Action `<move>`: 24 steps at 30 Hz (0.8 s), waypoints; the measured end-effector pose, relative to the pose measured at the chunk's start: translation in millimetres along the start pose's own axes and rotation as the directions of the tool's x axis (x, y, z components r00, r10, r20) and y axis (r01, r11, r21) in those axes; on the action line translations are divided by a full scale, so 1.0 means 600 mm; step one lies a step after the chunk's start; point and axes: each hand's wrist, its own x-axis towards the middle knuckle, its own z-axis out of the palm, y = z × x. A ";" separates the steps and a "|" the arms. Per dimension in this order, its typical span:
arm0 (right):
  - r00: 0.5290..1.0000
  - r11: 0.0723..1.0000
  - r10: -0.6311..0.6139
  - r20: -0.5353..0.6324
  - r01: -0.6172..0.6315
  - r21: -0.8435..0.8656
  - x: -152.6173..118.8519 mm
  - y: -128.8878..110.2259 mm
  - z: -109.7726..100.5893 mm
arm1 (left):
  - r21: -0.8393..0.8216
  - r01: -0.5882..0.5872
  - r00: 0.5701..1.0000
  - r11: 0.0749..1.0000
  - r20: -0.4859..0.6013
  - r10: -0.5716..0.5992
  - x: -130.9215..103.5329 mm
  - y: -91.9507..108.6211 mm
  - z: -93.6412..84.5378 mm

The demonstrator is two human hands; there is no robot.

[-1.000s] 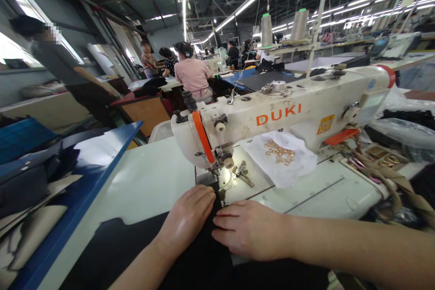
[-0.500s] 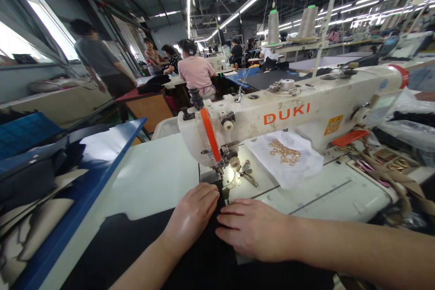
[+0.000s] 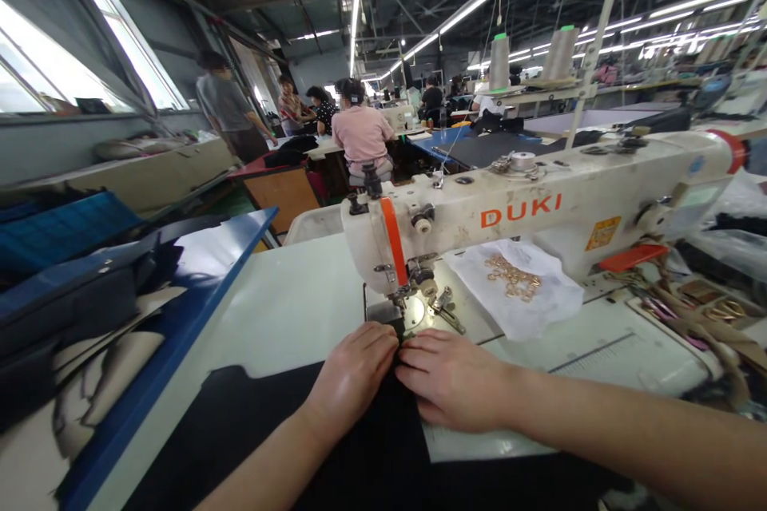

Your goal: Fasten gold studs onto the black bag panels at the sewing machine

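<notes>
Black fabric point(image 3: 365, 455) lies over the front of the sewing machine bed and runs up to the presser foot point(image 3: 403, 305). My left hand point(image 3: 358, 363) is on its upper end, fingers bent and pressed together on the cloth, just in front of the needle area. Close beside it on the right, my right hand point(image 3: 452, 379) pinches the fabric's edge, its fingertips almost meeting the left ones. The fingertips hide the exact spot where they grip. Above stands the white sewing machine point(image 3: 467, 211) with orange lettering.
Gold-coloured rings point(image 3: 512, 275) lie on a white sheet point(image 3: 557, 295) under the machine arm. A blue table point(image 3: 233, 251) with dark bags and beige pieces adjoins at left. Thread cones point(image 3: 499, 64) stand behind. A person in pink point(image 3: 363, 132) sits beyond, with others nearby.
The head view has swung left, so the scene sits further right. My right hand has moved up closer to my left fingertips; both stay on the black fabric.
</notes>
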 end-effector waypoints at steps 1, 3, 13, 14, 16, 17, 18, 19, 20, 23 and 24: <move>1.000 1.000 0.001 -0.004 -0.001 -0.002 0.001 -0.001 0.001 | -0.009 0.005 1.000 1.000 -0.006 -0.005 0.000 0.001 -0.001; 1.000 1.000 0.009 -0.012 -0.009 -0.003 0.002 -0.003 0.002 | -0.025 0.006 1.000 1.000 -0.017 -0.006 -0.001 0.002 -0.002; 0.999 0.997 0.037 -0.028 -0.038 -0.065 0.005 0.009 0.011 | -0.070 0.004 0.999 0.998 -0.036 -0.006 0.010 -0.007 0.008; 0.999 0.996 0.038 -0.028 -0.040 -0.074 0.006 0.013 0.011 | -0.069 0.005 0.999 0.998 -0.033 -0.007 0.012 -0.009 0.010; 0.999 0.995 0.041 -0.022 -0.043 -0.086 0.009 0.019 0.011 | -0.063 0.006 1.000 0.998 -0.028 -0.007 0.017 -0.016 0.014; 0.999 0.995 0.042 -0.017 -0.044 -0.088 0.011 0.023 0.011 | -0.058 0.006 1.000 0.998 -0.026 -0.008 0.019 -0.019 0.016; 0.999 0.995 0.044 -0.014 -0.045 -0.090 0.012 0.026 0.012 | -0.054 0.006 1.000 0.999 -0.024 -0.007 0.021 -0.023 0.017; 0.999 0.995 0.048 -0.011 -0.049 -0.092 0.014 0.030 0.013 | -0.052 0.006 1.000 0.999 -0.022 -0.007 0.023 -0.027 0.019; 0.999 0.994 0.051 -0.010 -0.052 -0.092 0.016 0.033 0.014 | -0.052 0.004 1.000 0.999 -0.021 -0.005 0.025 -0.031 0.020; 0.998 0.995 0.062 -0.012 -0.062 -0.078 0.020 0.042 0.017 | -0.058 0.003 1.000 0.998 -0.024 -0.005 0.029 -0.040 0.023; 0.998 0.995 0.064 -0.014 -0.065 -0.070 0.020 0.044 0.019 | -0.060 0.003 1.000 0.998 -0.025 -0.004 0.030 -0.042 0.024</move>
